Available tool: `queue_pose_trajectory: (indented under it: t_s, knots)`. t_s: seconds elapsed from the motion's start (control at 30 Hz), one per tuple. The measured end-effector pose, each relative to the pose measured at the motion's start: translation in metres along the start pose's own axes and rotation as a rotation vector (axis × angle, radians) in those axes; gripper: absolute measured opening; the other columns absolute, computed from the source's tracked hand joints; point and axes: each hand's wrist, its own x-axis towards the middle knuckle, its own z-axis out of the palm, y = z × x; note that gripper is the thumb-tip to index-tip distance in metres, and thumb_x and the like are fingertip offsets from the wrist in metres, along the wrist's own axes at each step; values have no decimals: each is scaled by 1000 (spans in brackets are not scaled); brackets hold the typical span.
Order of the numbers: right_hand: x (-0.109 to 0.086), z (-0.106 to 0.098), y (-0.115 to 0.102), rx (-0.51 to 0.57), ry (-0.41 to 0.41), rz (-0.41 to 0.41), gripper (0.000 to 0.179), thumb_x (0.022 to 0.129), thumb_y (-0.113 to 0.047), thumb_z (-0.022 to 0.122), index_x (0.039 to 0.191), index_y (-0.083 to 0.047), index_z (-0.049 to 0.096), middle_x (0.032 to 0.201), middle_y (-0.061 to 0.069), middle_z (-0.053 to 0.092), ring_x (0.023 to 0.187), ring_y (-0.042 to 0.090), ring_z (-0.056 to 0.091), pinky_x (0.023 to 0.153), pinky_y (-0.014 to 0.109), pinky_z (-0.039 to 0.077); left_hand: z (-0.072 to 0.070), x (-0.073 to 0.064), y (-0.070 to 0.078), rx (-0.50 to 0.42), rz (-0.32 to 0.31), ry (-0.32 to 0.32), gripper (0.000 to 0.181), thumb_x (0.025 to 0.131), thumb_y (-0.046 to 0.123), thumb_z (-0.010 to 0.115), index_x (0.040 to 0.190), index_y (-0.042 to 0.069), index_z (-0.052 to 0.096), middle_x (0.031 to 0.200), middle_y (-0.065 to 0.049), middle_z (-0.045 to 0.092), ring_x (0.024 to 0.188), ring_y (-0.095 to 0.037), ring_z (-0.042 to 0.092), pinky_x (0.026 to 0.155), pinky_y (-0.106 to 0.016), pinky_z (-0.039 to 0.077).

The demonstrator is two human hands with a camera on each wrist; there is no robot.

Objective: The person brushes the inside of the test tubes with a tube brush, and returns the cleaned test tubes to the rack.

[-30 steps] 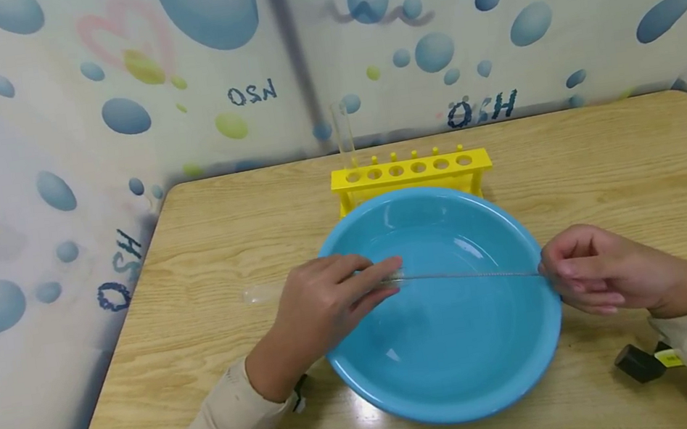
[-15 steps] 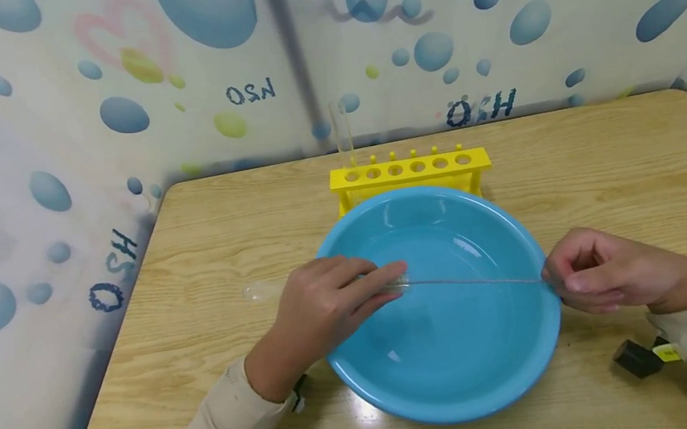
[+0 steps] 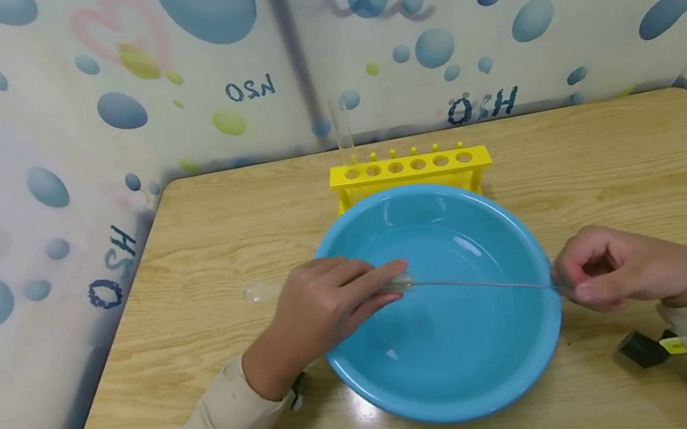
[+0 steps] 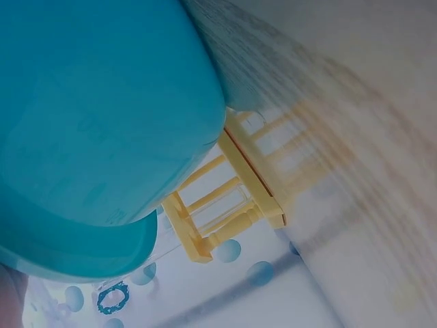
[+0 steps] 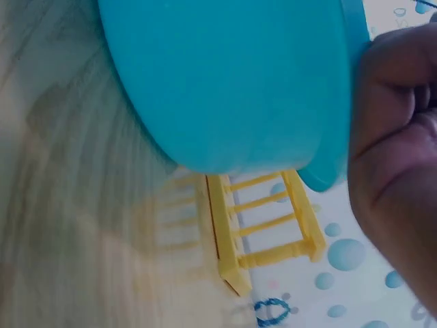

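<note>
Over the blue basin (image 3: 448, 346), my left hand (image 3: 329, 301) grips a clear glass test tube (image 3: 262, 292) lying nearly level. Its rounded end sticks out to the left of the hand, its mouth at the fingertips on the right; the middle is hidden by the palm. From the mouth runs the thin twisted-wire handle of a test tube brush (image 3: 485, 284), whose bristle end is hidden in the tube and hand. My right hand (image 3: 628, 270) pinches the wire's far end between thumb and fingers at the basin's right rim. In the right wrist view part of this hand (image 5: 403, 137) shows beside the basin.
Behind the basin stands a yellow test tube rack (image 3: 409, 167) with one upright glass tube (image 3: 342, 134) in its left hole. A patterned wall (image 3: 226, 128) closes off the back and left of the wooden table (image 3: 220, 224). A black wrist device (image 3: 642, 348) hangs under the right sleeve.
My right hand has moved slightly right and lower, and the wire now slopes down more toward it, with slightly more of it showing. The left hand and test tube have stayed nearly still.
</note>
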Motion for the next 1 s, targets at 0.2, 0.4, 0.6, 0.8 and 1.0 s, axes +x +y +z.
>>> queue_pose_trajectory:
  t_s: [0.2, 0.4, 0.6, 0.8, 1.0]
  knots:
    - [-15, -4, -6, -118, 60, 116, 34, 78, 32, 39, 80, -1, 47, 65, 9, 40, 54, 23, 41, 43, 24, 37, -1, 1, 0, 2, 9, -12, 39, 86, 34, 78, 122, 18, 73, 80, 8, 73, 67, -5, 66, 61, -19, 53]
    - [-21, -9, -10, -195, 65, 133, 36, 79, 33, 41, 81, -2, 49, 67, 7, 40, 55, 21, 42, 44, 23, 38, -1, 0, 0, -1, -6, -34, 39, 86, 34, 79, 122, 18, 73, 80, 8, 73, 67, -5, 66, 60, -19, 53]
    - [-13, -2, -15, -79, 102, 141, 34, 90, 28, 28, 76, 0, 43, 61, 9, 37, 47, 22, 40, 42, 24, 38, 0, -1, -2, 19, -31, -9, 43, 82, 30, 83, 122, 18, 73, 77, 6, 72, 65, -5, 66, 58, -19, 53]
    - [-5, 8, -16, 100, 92, 152, 43, 102, 14, 8, 70, 2, 35, 56, 10, 30, 40, 23, 30, 34, 27, 29, 1, 0, -2, 47, -54, 4, 45, 80, 28, 85, 122, 17, 73, 79, 5, 73, 66, -6, 67, 58, -21, 54]
    - [-3, 7, -14, 23, 109, 154, 46, 101, 17, 8, 67, 0, 35, 54, 10, 33, 40, 23, 35, 37, 25, 34, 0, -1, -2, 40, -77, -4, 42, 83, 30, 83, 122, 17, 73, 81, 4, 73, 69, -6, 69, 59, -22, 55]
